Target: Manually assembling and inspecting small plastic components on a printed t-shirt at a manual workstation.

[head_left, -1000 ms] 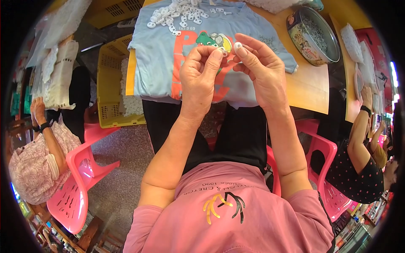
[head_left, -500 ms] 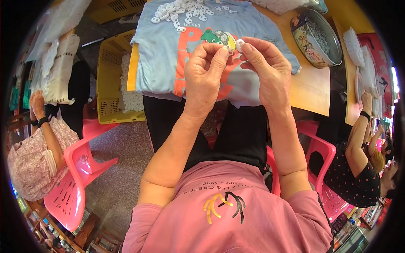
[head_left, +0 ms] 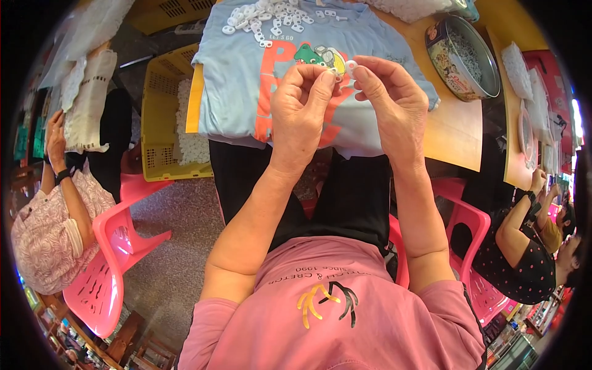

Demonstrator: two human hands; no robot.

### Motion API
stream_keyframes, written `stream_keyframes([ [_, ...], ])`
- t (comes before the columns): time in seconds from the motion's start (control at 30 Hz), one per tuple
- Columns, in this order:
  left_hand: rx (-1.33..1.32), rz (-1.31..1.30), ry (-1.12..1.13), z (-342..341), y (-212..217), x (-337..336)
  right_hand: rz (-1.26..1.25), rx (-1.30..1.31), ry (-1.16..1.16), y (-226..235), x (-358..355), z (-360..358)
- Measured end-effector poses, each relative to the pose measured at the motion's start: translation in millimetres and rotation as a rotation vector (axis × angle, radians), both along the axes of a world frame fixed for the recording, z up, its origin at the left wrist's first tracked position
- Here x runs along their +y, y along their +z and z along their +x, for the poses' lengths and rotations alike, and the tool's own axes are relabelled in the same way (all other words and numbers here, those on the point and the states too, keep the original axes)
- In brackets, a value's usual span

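My left hand (head_left: 300,105) pinches a small white plastic piece (head_left: 337,72) between thumb and fingertips. Close beside it, my right hand (head_left: 394,102) grips another small white plastic piece (head_left: 351,65), with a round hole in it. The fingertips hide most of both pieces. Both hands hover over a light blue T-shirt (head_left: 231,92) with a printed picture, spread on the table. A loose pile of similar white plastic pieces (head_left: 271,18) lies on the shirt's far part.
A round tin (head_left: 491,80) of small metal parts stands far right on the wooden table (head_left: 453,135). A yellow crate (head_left: 161,111) of white pieces sits to the left. Pink chairs (head_left: 102,290) flank me. One person (head_left: 61,228) works at left, others (head_left: 524,246) at right.
My hands stay nearly in place; the right one shifts slightly, still holding its piece. The co-workers at left and right have moved their arms.
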State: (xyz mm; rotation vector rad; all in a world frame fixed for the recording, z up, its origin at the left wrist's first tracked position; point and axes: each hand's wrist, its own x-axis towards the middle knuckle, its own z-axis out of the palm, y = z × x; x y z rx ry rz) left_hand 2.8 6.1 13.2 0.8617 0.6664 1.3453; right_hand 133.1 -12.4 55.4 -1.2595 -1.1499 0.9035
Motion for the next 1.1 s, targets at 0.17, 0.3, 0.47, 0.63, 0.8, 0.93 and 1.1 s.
stream_keyframes([
  [0.17, 0.072, -0.002, 0.026, -0.8, -0.8, 0.1, 0.053, -0.128, -0.017, -0.9, 0.6, 1.8],
  [0.3, -0.001, 0.004, 0.040, 3.8, 2.6, -0.9, 0.043, -0.148, -0.035, 0.4, -1.7, 1.7],
  [0.47, 0.032, -0.023, 0.041, 2.2, 2.3, -1.6, 0.077, -0.188, -0.037, -3.5, 2.2, -0.4],
  [0.63, 0.051, -0.014, 0.062, 2.8, -0.4, -1.2, 0.101, -0.222, -0.042, -5.1, 1.6, -1.3],
  [0.8, 0.054, -0.007, 0.060, 4.0, 3.7, -1.9, 0.071, -0.175, -0.037, -0.9, -0.3, -2.0],
  [0.93, 0.044, 0.005, 0.070, 4.7, 3.6, -2.5, 0.093, -0.208, -0.009, -7.7, 0.9, -1.5],
  [1.1, 0.032, 0.003, 0.057, 3.7, 1.9, -2.6, 0.069, -0.157, -0.013, -7.6, 2.7, -7.3],
])
